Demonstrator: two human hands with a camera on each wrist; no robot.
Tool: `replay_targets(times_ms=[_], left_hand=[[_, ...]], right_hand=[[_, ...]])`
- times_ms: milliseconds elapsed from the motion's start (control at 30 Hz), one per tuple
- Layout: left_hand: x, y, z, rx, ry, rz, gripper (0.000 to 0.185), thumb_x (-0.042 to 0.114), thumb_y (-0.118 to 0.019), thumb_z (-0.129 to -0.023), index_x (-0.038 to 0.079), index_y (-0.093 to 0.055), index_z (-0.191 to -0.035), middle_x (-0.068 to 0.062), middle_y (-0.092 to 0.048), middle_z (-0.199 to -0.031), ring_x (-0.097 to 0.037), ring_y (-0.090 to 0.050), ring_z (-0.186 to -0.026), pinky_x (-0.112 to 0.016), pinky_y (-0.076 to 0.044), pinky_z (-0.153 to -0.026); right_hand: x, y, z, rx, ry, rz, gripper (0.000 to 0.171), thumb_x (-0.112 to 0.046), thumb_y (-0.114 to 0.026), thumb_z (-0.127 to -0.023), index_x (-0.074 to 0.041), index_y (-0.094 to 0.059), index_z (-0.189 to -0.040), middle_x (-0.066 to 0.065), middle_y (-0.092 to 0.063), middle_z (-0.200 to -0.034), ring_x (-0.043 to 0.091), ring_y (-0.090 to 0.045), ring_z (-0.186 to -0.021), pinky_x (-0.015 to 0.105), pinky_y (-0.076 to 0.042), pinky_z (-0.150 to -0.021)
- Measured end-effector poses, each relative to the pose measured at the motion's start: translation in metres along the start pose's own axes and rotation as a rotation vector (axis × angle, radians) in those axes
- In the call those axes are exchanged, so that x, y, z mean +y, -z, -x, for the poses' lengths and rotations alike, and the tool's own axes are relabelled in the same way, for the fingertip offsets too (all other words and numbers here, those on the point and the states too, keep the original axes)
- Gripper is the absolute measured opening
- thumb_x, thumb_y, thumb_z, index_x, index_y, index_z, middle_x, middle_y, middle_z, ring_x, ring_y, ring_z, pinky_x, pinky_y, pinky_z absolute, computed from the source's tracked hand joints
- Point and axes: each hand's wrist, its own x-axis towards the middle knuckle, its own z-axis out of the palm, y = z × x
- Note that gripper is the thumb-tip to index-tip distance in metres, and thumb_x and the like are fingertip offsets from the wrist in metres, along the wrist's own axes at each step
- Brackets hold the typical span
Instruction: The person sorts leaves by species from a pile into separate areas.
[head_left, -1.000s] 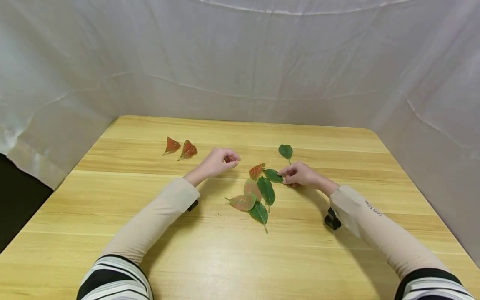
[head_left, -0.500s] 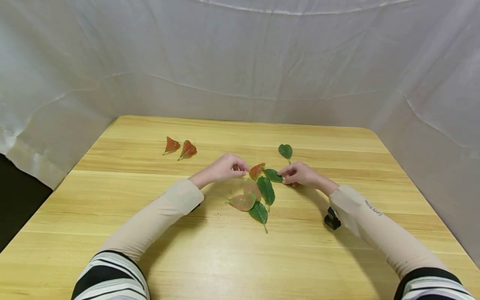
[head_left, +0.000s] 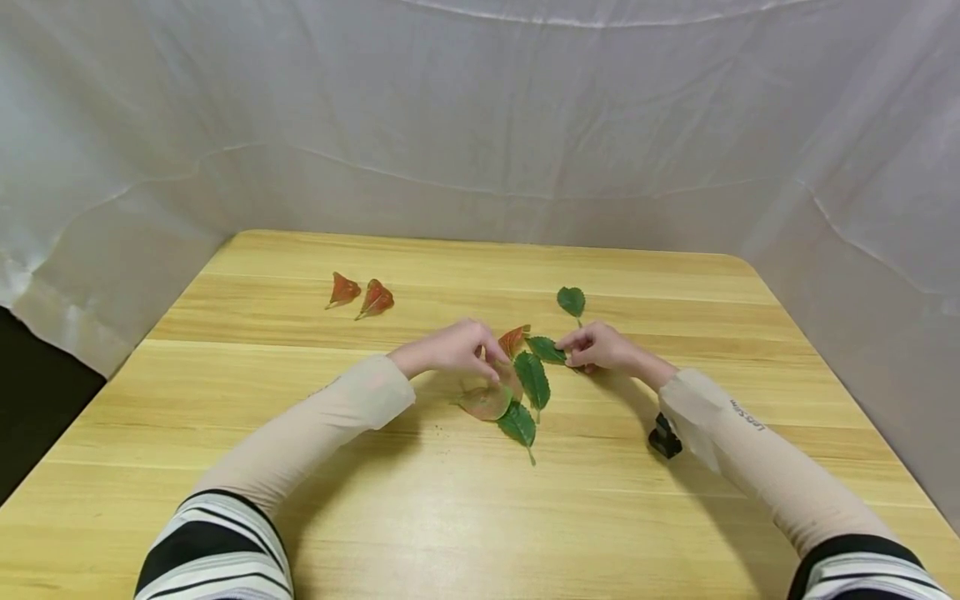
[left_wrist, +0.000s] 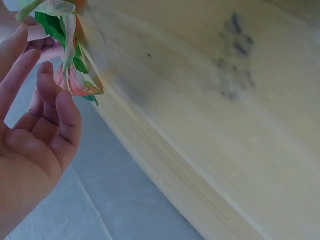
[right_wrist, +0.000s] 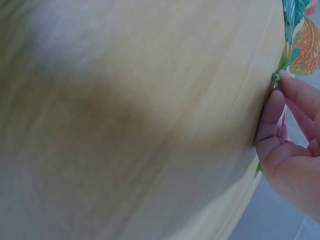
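My left hand [head_left: 465, 348] hovers with bent fingers at a cluster of leaves, index fingertip and thumb right over a pinkish leaf [head_left: 513, 382]. In the left wrist view its fingers [left_wrist: 69, 117] are loosely curled with nothing between them. My right hand [head_left: 600, 346] pinches the stem end of a green leaf [head_left: 543, 349] between thumb and forefinger. That leaf lies by a red-orange leaf [head_left: 514, 339]. Below are another green leaf [head_left: 532, 379], a pink-green leaf [head_left: 486, 404] and a lower green leaf [head_left: 519, 423], overlapping at their edges.
Two red leaves [head_left: 360, 296] lie at the back left of the wooden table [head_left: 600, 517]. Behind the right hand is a single green leaf [head_left: 571, 301]. A black device [head_left: 664, 437] sits under the right wrist. Pale cloth [head_left: 480, 125] hangs round the table's far sides.
My left hand has moved right and toward me, from beside the red-orange leaf to above the pinkish leaves. The right hand has stayed in place on the green leaf.
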Motion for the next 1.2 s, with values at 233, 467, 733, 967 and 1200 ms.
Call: replay_targets(times_ms=[233,467,733,967,1200], left_hand=[[-0.0018,-0.002,0.0004,-0.078,0.013,0.012,0.031,0.015,-0.075,-0.071,0.005,-0.068,-0.101,0.001,-0.059,-0.07,-0.007,-0.04,-0.053,-0.018,-0.035,-0.047],[-0.0024,-0.003,0.002,-0.124,0.045,-0.003,0.036,0.014,-0.075,-0.071,0.003,-0.066,-0.104,0.004,-0.058,-0.066,-0.007,-0.041,-0.051,-0.018,-0.036,-0.048],[-0.0035,-0.0056,0.0026,-0.163,0.042,-0.038,0.04,0.013,-0.075,-0.07,0.004,-0.064,-0.107,-0.001,-0.054,-0.057,-0.005,-0.035,-0.046,-0.017,-0.031,-0.045],[-0.0053,-0.0067,0.0031,-0.161,0.033,-0.036,0.043,0.012,-0.076,-0.069,0.003,-0.063,-0.109,-0.001,-0.054,-0.058,-0.005,-0.034,-0.046,-0.017,-0.031,-0.045],[-0.0076,-0.0073,0.0034,-0.168,0.048,-0.012,0.044,0.013,-0.075,-0.07,0.004,-0.061,-0.111,-0.002,-0.054,-0.057,-0.006,-0.031,-0.044,-0.018,-0.03,-0.045]], right_hand=[[-0.0005,0.0005,0.0012,-0.012,-0.002,-0.015,0.033,0.003,-0.061,-0.081,0.01,-0.057,-0.112,0.005,-0.055,-0.066,0.013,-0.047,-0.059,0.027,-0.046,-0.056],[-0.0003,0.0008,-0.0001,-0.013,-0.002,-0.004,0.033,0.002,-0.062,-0.081,0.01,-0.057,-0.112,0.004,-0.055,-0.065,0.013,-0.047,-0.059,0.026,-0.046,-0.056],[-0.0008,0.0009,-0.001,-0.014,-0.009,-0.006,0.032,0.002,-0.062,-0.08,0.009,-0.058,-0.111,0.006,-0.057,-0.069,0.013,-0.048,-0.06,0.027,-0.047,-0.056],[-0.0013,0.0012,-0.0015,-0.013,-0.018,0.006,0.03,-0.001,-0.06,-0.083,0.008,-0.058,-0.111,0.013,-0.063,-0.089,0.014,-0.054,-0.064,0.028,-0.048,-0.059],[-0.0069,-0.0024,-0.0038,0.043,-0.034,0.091,0.032,-0.011,-0.069,-0.078,0.005,-0.063,-0.105,0.012,-0.065,-0.086,0.015,-0.057,-0.061,0.029,-0.049,-0.054]])
